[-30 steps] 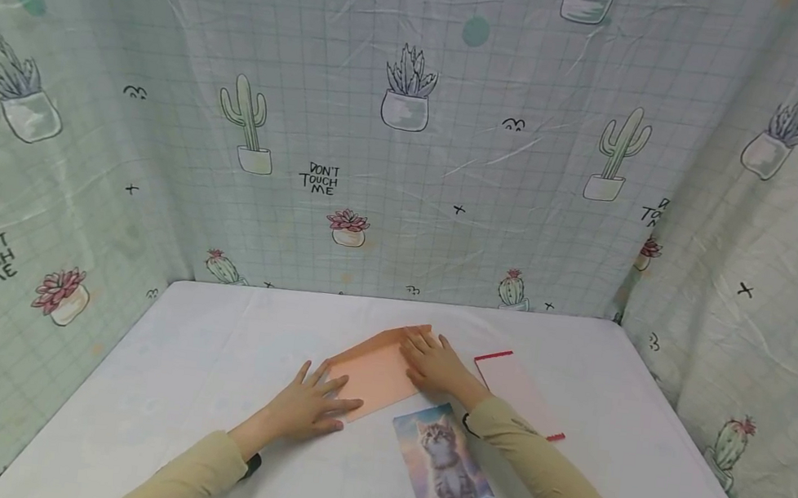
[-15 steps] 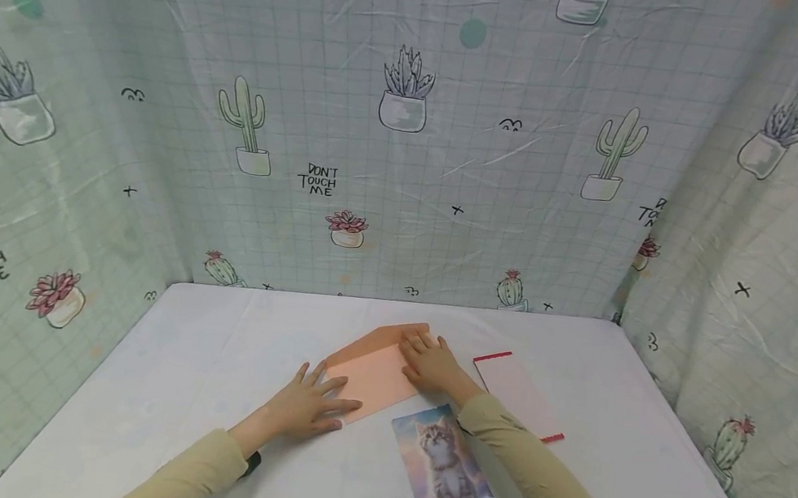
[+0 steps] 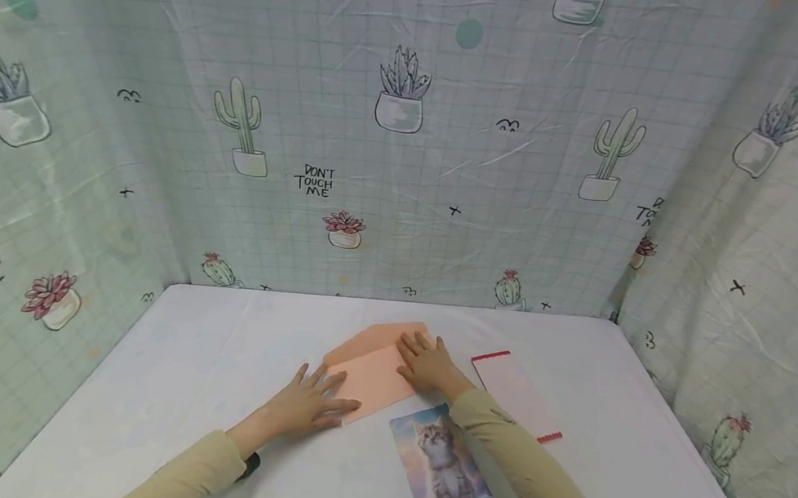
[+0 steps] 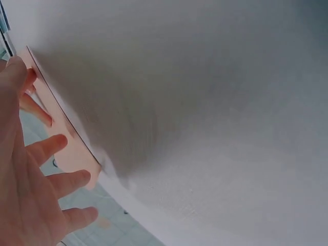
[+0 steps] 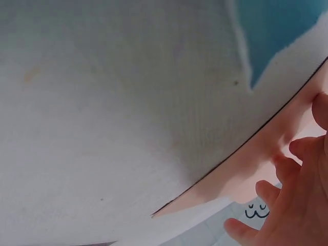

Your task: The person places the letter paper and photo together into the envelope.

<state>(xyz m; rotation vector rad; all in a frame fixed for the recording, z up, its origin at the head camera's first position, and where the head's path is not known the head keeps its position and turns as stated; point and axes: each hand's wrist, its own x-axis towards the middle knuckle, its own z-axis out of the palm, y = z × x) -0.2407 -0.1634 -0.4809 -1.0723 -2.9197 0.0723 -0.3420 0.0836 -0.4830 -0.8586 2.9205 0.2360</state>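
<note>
A peach envelope (image 3: 377,378) lies on the white table, its flap (image 3: 376,338) folded out along the far side. Spread fingers of my left hand (image 3: 303,404) rest on the envelope's left end. At the other end, my right hand (image 3: 428,365) lies over the right part of the flap and body, fingers stretched out. The left wrist view has the envelope's near edge (image 4: 66,136) running beside the thumb and fingers. From the right wrist, the envelope (image 5: 220,179) appears under my fingertips.
A card with a kitten picture (image 3: 444,468) lies in front of the envelope, beside my right forearm. Behind that forearm lies a pale pink sheet (image 3: 516,390) with red strips at its ends. A cactus-print curtain (image 3: 409,160) encloses the table's back and sides.
The envelope's flap has spread flatter toward the back and looks broader and lighter. Both hands keep nearly the same places; the right forearm has shifted slightly left.
</note>
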